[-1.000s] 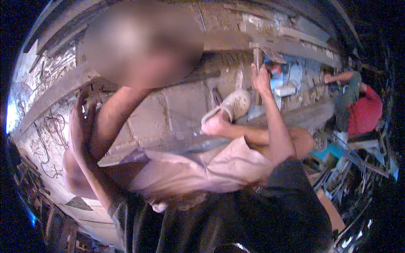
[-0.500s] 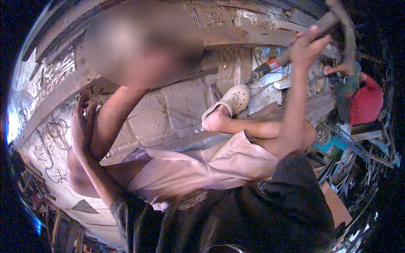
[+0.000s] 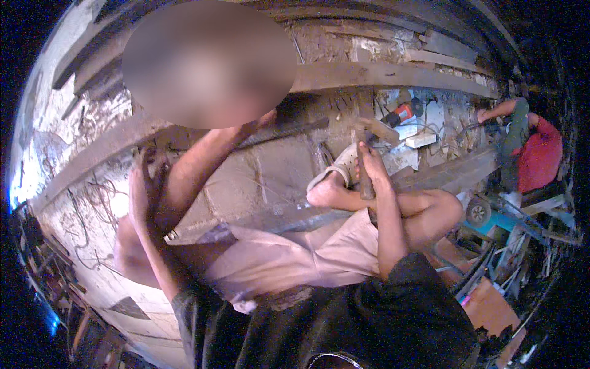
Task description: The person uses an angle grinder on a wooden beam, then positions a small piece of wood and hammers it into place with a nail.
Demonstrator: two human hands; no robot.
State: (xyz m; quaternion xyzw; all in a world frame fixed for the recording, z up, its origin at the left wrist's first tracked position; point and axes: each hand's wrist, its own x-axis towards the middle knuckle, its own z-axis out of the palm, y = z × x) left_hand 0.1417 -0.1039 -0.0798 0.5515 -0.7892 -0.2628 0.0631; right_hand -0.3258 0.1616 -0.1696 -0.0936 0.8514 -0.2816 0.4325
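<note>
The block (image 3: 421,140) lies just right of the hand tool (image 3: 380,131).

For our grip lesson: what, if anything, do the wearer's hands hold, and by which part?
The right hand holds a hammer-like tool by its wooden handle, near the head. Whether the left hand holds anything cannot be told.

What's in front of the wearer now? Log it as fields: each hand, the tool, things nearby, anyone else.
Right hand: closed around the handle of a wooden-handled tool
Tool head: at the handle's upper end in the view
Left hand: beside the left shin; whether it holds anything is unclear
Footwear: pale perforated clog on the right foot
Past the tool: red-and-black power tool, whitish block
Timber: long beam across the upper view
Co-worker: person in red top, far right
</note>
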